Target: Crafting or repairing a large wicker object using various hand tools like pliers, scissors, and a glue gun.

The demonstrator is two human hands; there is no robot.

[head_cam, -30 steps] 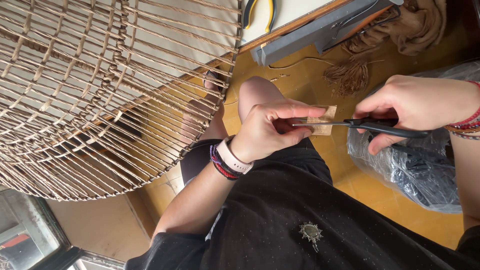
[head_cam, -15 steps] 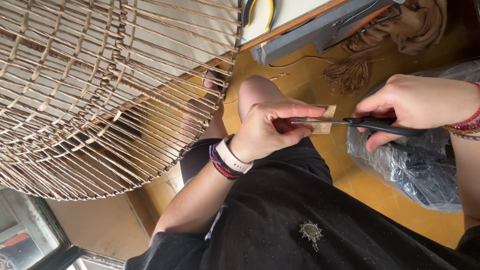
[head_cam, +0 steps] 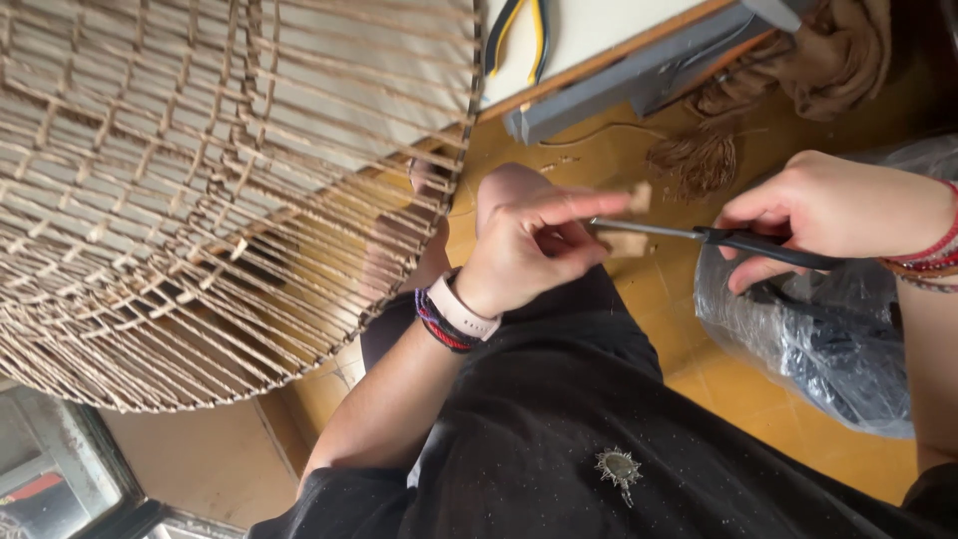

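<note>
My left hand (head_cam: 534, 245) pinches a small tan piece of flat cord or tape (head_cam: 629, 243) over my lap. My right hand (head_cam: 833, 215) grips black-handled scissors (head_cam: 699, 236), whose blades run left into the piece and touch it. A short end of the tan piece (head_cam: 640, 197) sticks up just above the blades. A watch and several bracelets sit on my left wrist, red bracelets on my right.
A large round woven wire-and-cord frame (head_cam: 200, 190) fills the upper left. A grey bar (head_cam: 639, 75), yellow-black pliers (head_cam: 519, 35), a bundle of brown cord (head_cam: 699, 160) and a clear plastic bag (head_cam: 828, 339) lie on the yellow floor.
The tan piece now shows two parts, one above and one below the scissor blades. Both hands stay almost where they were.
</note>
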